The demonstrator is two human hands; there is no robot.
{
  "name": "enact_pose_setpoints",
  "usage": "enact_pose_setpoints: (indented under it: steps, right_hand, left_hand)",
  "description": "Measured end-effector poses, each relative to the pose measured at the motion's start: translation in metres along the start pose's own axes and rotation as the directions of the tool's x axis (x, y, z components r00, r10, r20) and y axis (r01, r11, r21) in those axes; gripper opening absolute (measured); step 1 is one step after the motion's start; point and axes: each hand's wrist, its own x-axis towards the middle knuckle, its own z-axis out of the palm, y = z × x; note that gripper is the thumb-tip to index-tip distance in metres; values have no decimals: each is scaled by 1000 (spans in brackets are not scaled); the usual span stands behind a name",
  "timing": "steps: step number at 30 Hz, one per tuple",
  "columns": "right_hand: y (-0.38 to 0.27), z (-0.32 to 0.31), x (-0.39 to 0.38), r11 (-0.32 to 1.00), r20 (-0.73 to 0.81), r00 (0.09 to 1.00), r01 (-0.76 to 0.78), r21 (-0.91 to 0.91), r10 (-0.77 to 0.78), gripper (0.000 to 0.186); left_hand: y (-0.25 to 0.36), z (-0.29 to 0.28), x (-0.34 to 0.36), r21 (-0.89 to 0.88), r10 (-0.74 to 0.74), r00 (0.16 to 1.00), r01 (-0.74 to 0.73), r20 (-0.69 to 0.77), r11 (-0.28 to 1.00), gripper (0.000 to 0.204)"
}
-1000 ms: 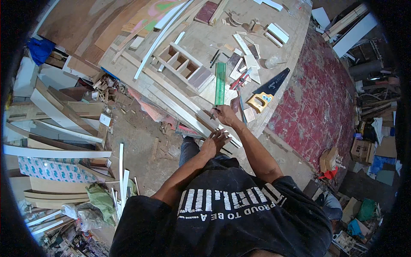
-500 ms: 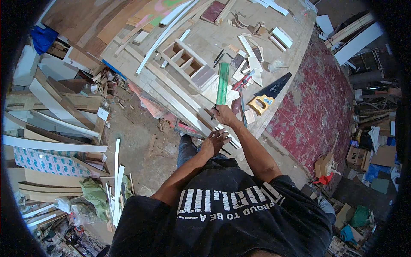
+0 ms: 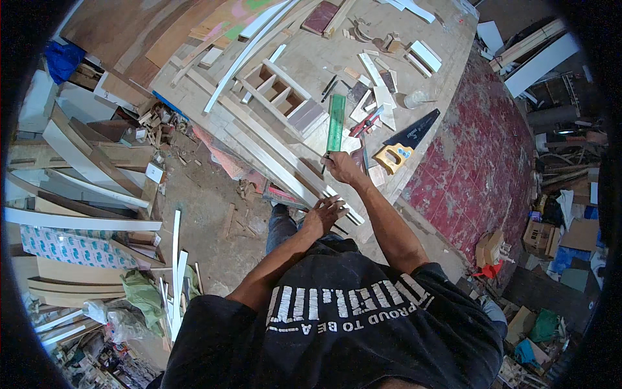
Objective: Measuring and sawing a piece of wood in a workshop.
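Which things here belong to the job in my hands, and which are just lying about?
Likely in use:
green ruler, near end at the right hand;
pale wood strips under the left hand.

Apparently just lying about:
handsaw;
divided wooden box;
cardboard box.

- Cool light brightens my desk [image 3: 311,65]; the far right of the room is dimmer.
- Shadow darkens compartments in the wooden box [image 3: 267,104].
- My hands [image 3: 342,167] look fairly sharp; detail softens outward.
- Straight edges bend around me, toward black corners.
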Motion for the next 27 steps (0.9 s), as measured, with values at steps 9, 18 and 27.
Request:
enact_pose_setpoints:
  steps: [9,18,27]
  right_hand:
    - [17,23,-1,1000,51,999,-17,4,17,27]
    - [14,9,-2,994,-97,991,85,-75,-92,27]
    - [19,-54,-72,988,-352,929,-69,135,113,34]
  left_hand:
    - [1,-4,3,-3,18,999,-18,-47,1000,51]
    - [2,-5,4,4,7,999,-7,33,1000,53]
    - [15,-36,19,139,-51,931,0,361,990,46]
